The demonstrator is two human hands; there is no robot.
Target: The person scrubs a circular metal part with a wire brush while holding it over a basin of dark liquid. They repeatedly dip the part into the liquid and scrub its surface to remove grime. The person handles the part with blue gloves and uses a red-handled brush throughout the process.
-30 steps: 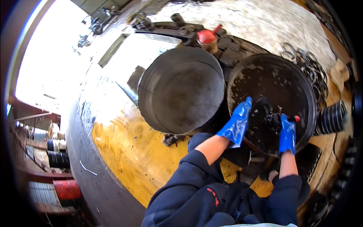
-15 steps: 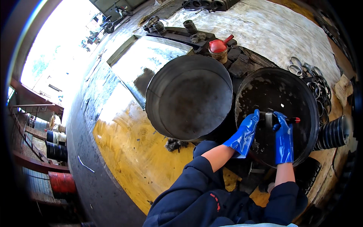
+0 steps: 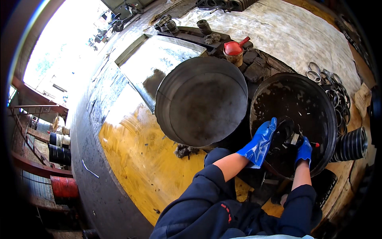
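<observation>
My left hand (image 3: 259, 141), in a blue rubber glove, is over the dark liquid in the right-hand tub (image 3: 332, 119). Its fingers are long and pressed together, against the edge of what looks like a dark ring (image 3: 285, 120); the thumb is hidden. My right hand (image 3: 303, 152), gloved the same way, is closed round a flat brush (image 3: 295, 138) with a pale metal band and a red handle tip. The brush head lies close to the dark ring, low inside the tub; whether they touch I cannot tell.
A second round metal tub (image 3: 201, 107) stands left of the first. Behind are a red ladle (image 3: 233, 48) on a small bucket and a shallow metal tray (image 3: 131, 51). Loose rings (image 3: 337, 99) and a ribbed black stack (image 3: 351, 144) line the right side.
My right hand has moved down and slightly right with the brush, which is now tilted and lower. The dark ring shows more clearly beside my left hand, which has hardly moved.
</observation>
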